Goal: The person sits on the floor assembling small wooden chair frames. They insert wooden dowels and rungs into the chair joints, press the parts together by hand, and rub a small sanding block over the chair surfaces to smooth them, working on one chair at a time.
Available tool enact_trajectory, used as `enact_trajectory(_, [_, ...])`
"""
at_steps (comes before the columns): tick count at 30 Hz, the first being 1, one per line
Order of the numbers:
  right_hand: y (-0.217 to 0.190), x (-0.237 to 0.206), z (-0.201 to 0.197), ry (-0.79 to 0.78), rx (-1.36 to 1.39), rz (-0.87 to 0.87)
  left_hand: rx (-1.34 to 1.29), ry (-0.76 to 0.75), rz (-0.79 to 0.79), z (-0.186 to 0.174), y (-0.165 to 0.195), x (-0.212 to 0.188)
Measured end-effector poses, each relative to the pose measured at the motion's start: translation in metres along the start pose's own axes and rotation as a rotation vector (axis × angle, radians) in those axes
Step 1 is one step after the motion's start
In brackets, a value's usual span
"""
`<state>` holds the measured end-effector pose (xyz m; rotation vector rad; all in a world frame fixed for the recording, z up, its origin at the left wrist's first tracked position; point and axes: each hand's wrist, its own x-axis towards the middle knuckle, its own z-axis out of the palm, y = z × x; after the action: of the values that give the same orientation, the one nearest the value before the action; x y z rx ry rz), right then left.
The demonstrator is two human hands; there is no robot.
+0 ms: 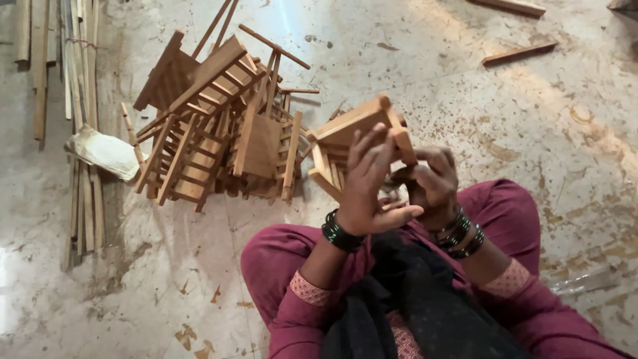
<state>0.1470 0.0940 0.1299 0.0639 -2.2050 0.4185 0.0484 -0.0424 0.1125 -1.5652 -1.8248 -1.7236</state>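
Note:
I hold a small wooden chair (352, 133) of light brown slats up over my lap, tilted on its side. My left hand (369, 183) grips it from the near side, fingers spread up over its frame. My right hand (432, 179) is curled against the chair's right leg, fingers closed on it. Dark bangles circle both wrists. Whether the right hand also holds a small tool is hidden.
A pile of several similar small wooden chairs (212, 119) lies on the stained concrete floor (465, 86) to the left. Long wooden strips (83, 133) and a crumpled white bag (106, 153) lie far left. Loose wooden sticks (518, 53) lie at top right. My maroon-clad knees (279, 259) fill the bottom.

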Motion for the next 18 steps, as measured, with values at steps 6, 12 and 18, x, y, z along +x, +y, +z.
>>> enact_trajectory(6, [0.007,0.031,-0.018,0.011,-0.135,-0.240,0.214,0.113,0.134,-0.018,0.009,-0.008])
enact_trajectory(12, [0.030,0.051,-0.031,0.110,-0.069,-0.108,0.492,0.566,0.242,-0.023,0.001,-0.020])
enact_trajectory(18, [0.043,0.058,-0.076,-0.030,0.349,0.139,-0.622,0.564,0.074,-0.027,-0.062,-0.010])
